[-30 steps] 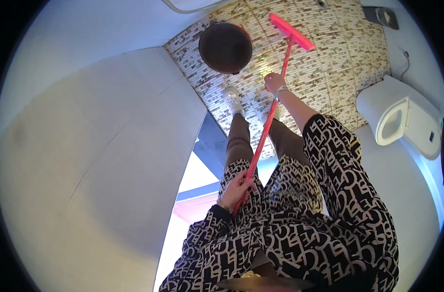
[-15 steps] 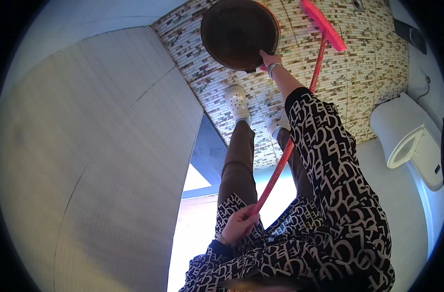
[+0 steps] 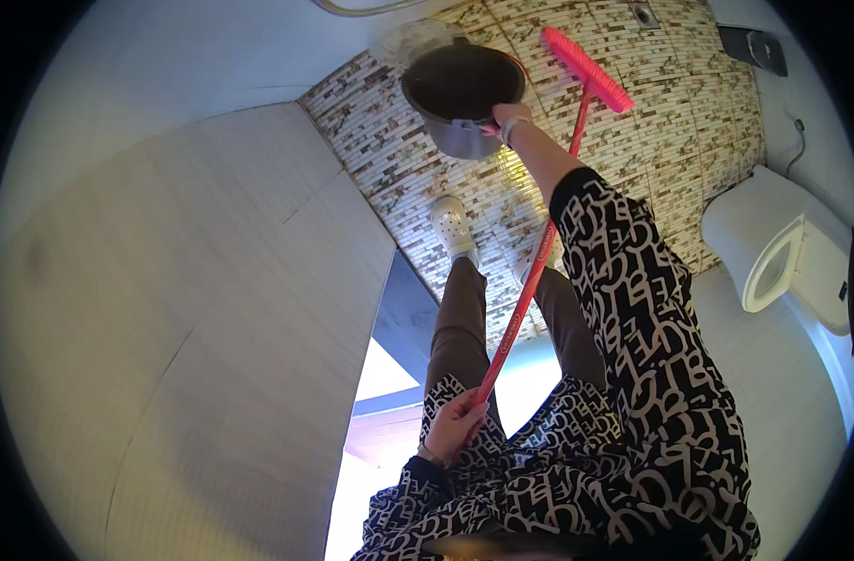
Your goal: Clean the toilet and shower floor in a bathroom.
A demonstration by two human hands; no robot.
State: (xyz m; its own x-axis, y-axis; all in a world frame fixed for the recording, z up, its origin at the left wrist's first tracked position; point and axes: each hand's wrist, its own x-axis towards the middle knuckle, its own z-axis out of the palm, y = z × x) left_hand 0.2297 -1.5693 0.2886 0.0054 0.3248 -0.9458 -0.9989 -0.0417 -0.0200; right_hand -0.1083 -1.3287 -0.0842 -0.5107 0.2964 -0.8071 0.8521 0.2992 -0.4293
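My left hand, near my lap, is wrapped round the upper end of a red handle. It belongs to a broom, whose bright pink bristle head rests on the tiled floor at the far right. With my right arm stretched forward, my right hand grips the near rim of a bucket, dark inside and greyish outside. The bucket tilts away from me, showing its near outer side. Past its far rim, a clear splash of water spreads over the floor by the wall.
A white toilet with its lid up stands at the right. A pale panelled wall runs along the left. Patterned tiles cover the floor, with a drain at the far right. My feet wear white clogs.
The bucket has tipped away from me, and water now shows beyond its far rim. My right hand has kept its hold. The broom head appears slightly farther left and lower in view.
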